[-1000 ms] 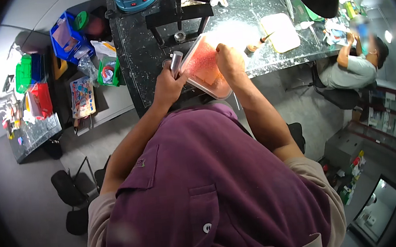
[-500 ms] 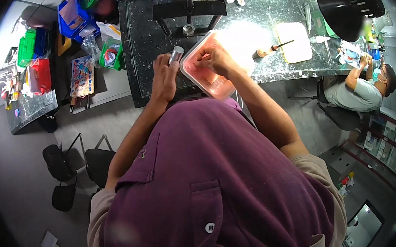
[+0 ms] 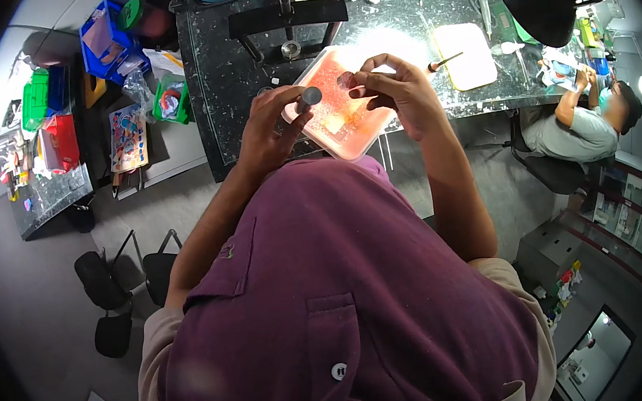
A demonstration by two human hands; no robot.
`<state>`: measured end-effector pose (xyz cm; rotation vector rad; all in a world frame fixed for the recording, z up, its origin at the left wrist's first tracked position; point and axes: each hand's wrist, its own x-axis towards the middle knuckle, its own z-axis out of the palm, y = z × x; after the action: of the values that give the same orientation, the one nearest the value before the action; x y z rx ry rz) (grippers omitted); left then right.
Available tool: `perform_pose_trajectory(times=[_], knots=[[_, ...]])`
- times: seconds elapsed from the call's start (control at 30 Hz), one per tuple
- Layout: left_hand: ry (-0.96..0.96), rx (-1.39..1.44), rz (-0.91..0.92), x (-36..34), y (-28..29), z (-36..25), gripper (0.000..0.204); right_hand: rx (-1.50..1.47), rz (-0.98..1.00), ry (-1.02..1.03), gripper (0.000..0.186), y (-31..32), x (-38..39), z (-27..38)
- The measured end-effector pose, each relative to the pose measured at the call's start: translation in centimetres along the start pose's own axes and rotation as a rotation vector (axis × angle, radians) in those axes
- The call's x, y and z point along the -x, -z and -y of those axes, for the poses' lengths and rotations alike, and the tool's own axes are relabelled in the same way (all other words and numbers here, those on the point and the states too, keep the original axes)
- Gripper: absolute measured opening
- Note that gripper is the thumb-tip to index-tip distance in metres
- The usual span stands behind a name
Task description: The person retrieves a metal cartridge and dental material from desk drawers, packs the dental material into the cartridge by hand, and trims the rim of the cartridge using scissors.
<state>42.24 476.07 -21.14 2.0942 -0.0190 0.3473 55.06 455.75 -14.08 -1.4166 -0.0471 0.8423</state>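
My left hand (image 3: 269, 129), at the near edge of the dark bench, is closed round a metal cylinder (image 3: 310, 96) with its round end turned up. To its right, a translucent tray (image 3: 355, 149) of pinkish granules lies at the bench edge under bright light. Above that tray, my right hand (image 3: 409, 95) pinches a small, dull pinkish piece (image 3: 345, 81) between thumb and fingers. A black metal frame (image 3: 260, 24) stands beyond the tray, and a slim dark-tipped tool (image 3: 446, 61) lies to the right by a white rectangular tray (image 3: 469, 65).
A black lamp head (image 3: 540, 2) hangs at the upper right. A masked co-worker (image 3: 567, 137) sits farther right, hands raised at the bench. Blue bins (image 3: 105, 47), a green box (image 3: 175, 99) and a red box (image 3: 64, 143) are on the left. Chairs (image 3: 99, 281) stand behind at lower left.
My right hand has risen out of the pink tray and moved right, now pinching a small piece. My left hand has tilted the cylinder so its end faces up.
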Motion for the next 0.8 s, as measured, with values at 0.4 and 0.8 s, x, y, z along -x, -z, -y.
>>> perform_pose_trajectory(times=[0.4, 0.8], knots=[[-0.072, -0.155, 0.0, -1.0, -0.7, 0.0, 0.036, -0.093, -0.069, 0.145, 0.015, -1.6, 1.0, -1.5], [-0.04, -0.255, 0.003, -1.1, -0.9, -0.3, 0.032, 1.085, -0.188, 0.958, 0.014, -2.8, 1.0, -3.2]])
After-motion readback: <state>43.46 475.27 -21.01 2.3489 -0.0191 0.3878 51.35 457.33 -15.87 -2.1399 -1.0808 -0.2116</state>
